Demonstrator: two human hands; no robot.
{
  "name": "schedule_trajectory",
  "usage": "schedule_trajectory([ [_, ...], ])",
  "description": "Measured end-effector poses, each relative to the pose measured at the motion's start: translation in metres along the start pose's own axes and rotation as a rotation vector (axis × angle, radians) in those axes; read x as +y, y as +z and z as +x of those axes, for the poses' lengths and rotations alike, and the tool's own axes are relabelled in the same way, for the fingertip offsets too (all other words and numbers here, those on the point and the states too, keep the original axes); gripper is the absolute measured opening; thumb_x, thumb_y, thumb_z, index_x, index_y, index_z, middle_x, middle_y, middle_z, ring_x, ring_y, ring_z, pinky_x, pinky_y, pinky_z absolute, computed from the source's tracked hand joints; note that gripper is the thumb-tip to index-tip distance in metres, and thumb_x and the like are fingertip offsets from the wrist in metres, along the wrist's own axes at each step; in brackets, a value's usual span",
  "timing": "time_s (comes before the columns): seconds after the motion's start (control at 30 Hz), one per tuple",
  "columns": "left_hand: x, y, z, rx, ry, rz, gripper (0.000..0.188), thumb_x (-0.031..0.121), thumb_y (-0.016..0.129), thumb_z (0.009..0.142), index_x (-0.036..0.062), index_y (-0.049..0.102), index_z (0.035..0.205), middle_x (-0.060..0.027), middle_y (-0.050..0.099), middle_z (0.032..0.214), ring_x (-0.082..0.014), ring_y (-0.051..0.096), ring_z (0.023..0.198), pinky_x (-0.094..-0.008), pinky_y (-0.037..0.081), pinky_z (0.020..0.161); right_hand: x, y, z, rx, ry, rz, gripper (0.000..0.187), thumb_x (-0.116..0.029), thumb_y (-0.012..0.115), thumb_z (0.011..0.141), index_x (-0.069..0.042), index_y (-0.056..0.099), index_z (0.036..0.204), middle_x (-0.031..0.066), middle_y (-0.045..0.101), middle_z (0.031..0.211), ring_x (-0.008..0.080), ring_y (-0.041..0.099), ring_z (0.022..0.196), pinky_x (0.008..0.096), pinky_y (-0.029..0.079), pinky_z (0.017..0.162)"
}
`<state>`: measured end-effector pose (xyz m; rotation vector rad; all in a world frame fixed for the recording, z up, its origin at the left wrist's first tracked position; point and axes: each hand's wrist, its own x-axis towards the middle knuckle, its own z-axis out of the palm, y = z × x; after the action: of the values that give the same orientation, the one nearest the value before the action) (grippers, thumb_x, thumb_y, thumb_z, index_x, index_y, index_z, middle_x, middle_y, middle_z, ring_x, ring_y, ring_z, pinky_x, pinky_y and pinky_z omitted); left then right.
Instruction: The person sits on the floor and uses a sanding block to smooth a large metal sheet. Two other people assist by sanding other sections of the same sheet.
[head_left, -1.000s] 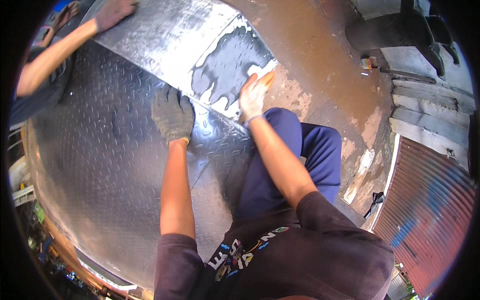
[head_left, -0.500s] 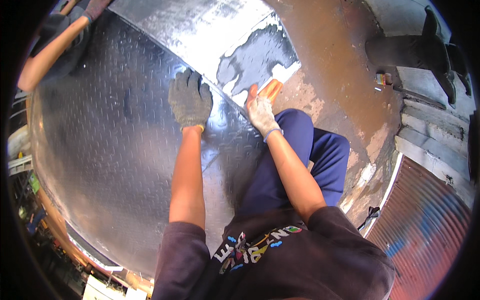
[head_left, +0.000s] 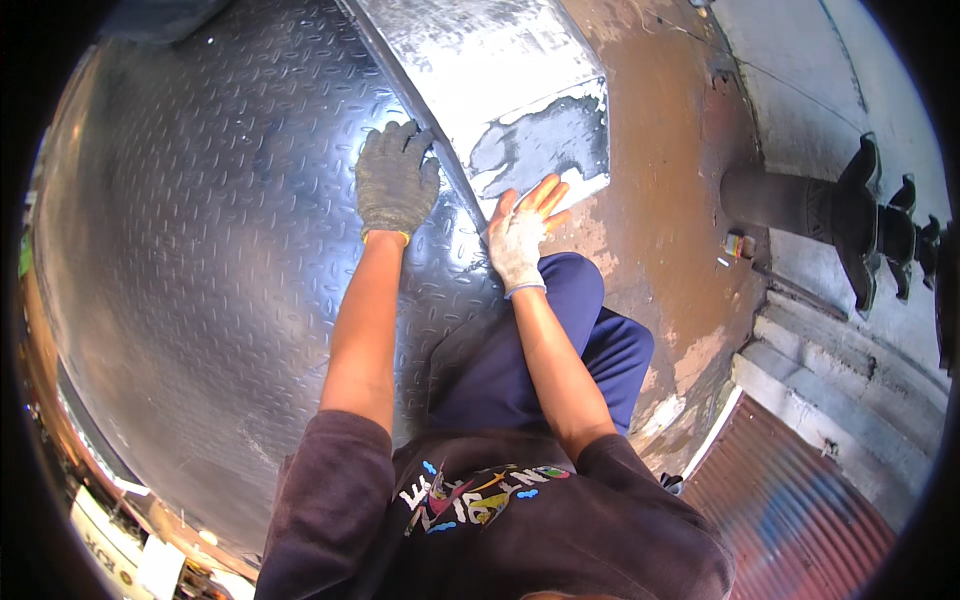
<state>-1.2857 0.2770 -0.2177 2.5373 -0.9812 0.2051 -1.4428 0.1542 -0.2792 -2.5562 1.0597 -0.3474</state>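
Note:
My left hand (head_left: 398,182), in a dark grey knitted glove, lies palm down on the black diamond-patterned plate (head_left: 270,260). Its fingers are stretched out and reach toward the raised long edge of a silvery metal sheet (head_left: 470,50). At the near corner of that sheet is my right hand (head_left: 525,235), in a white glove with orange fingers. Those fingers are spread along the sheet's short edge, and the thumb points up beside the corner. Whether they press on the edge, I cannot tell. A dull grey patch (head_left: 540,135) marks the sheet's bright near end.
Brown, stained floor (head_left: 660,130) runs to the right of the sheet. A black ornamental post (head_left: 800,205) with pointed projections stands farther right. Near it lies a small colourful box (head_left: 740,245). Pale steps (head_left: 840,350) and a rusty corrugated panel (head_left: 790,500) are at the lower right.
My view has turned and shifted, so the sheet stands steeper in it. The fingers of my right hand have spread wider. The other person's gloved hand and arm have left the view at upper left.

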Motion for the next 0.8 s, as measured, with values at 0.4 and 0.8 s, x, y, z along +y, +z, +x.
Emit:
schedule_trajectory([
  [0.4,-0.005,0.004,-0.002,0.021,0.004,-0.013,0.033,0.026,0.065,0.087,0.0116,0.068,0.117,-0.0117,0.063,0.127,-0.032,0.055,0.122,-0.0492,0.039,0.109,0.0,-0.061,-0.003,-0.027,-0.051,0.431,0.096,-0.044,0.073,0.092,0.0,0.02,0.159,0.0354,0.026,0.156,0.0498,0.028,0.145,0.0514,0.026,0.12],
  [0.8,-0.001,-0.001,-0.001,-0.037,-0.044,-0.016,0.035,0.027,0.064,0.088,0.0134,0.067,0.121,-0.0107,0.062,0.132,-0.0314,0.053,0.128,-0.0495,0.037,0.114,0.034,-0.069,0.015,-0.114,-0.23,0.218,0.097,-0.04,0.096,0.059,0.0,0.047,0.132,0.0258,0.054,0.123,0.0433,0.054,0.116,0.0456,0.047,0.1],
])
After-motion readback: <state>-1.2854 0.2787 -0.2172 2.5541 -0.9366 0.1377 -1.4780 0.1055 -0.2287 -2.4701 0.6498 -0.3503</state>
